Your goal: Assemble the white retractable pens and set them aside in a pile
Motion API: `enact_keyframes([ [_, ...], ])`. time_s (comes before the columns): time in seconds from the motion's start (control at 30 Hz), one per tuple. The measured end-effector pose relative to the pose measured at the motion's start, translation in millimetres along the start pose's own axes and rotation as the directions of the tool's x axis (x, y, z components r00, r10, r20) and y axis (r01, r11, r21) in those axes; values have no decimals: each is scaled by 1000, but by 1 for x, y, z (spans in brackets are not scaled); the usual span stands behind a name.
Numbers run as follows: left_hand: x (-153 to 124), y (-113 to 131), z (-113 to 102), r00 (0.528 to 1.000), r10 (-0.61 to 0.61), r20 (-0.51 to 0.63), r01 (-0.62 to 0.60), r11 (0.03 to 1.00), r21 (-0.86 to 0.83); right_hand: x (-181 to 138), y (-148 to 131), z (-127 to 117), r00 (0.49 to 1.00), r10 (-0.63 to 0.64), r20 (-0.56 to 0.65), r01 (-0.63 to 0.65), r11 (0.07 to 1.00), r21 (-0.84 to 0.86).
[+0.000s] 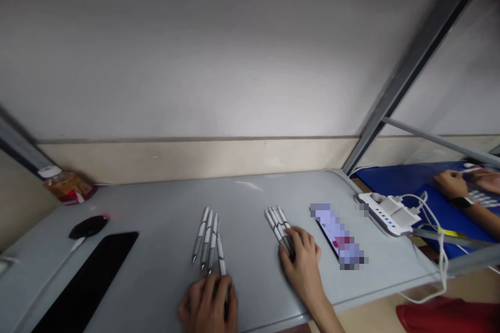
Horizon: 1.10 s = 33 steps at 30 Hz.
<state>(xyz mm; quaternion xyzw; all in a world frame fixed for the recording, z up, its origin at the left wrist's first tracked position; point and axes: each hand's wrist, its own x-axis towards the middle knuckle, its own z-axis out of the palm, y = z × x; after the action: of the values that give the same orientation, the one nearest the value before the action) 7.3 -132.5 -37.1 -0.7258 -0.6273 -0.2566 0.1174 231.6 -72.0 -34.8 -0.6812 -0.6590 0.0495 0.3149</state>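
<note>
Several white and grey pens (208,237) lie side by side on the grey desk, left of the middle. My left hand (211,302) is at the desk's front edge, its fingers closed around the lower end of one more pen (221,254), which points away from me beside that group. Farther right, a second bunch of pens (276,223) lies slanted. My right hand (302,260) rests over the near ends of this bunch, thumb on the left side and fingers on the right, closed on them. Both hands hide the near ends of the pens they hold.
A phone (339,237) with a blurred screen lies right of my right hand. Beyond it sits a white power strip (386,213) with plugs and cables. On the left are a long black flat object (91,281), a black rounded device (89,226) and a bottle (68,186). Another person's hand (452,184) is far right.
</note>
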Motion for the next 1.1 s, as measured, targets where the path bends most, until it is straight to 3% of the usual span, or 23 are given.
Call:
enact_keyframes([
  [0.23,7,14,-20,995,-78,63,81,996,-38,-1,-5,-8,1000,-9,-2,9,1000,20],
  [0.53,7,15,-16,994,-97,56,99,995,-26,0,-3,-7,999,24,-36,-21,996,91],
  [0.9,2,9,-15,999,-36,41,39,997,-70,-2,-2,-10,998,0,-65,12,984,177],
  [1.0,2,6,-14,999,1,33,3,995,-100,-3,-6,-14,995,-40,-91,57,980,190],
  [1.1,3,3,-13,999,26,24,-22,987,-162,-7,-11,-19,976,-191,-106,208,961,181],
])
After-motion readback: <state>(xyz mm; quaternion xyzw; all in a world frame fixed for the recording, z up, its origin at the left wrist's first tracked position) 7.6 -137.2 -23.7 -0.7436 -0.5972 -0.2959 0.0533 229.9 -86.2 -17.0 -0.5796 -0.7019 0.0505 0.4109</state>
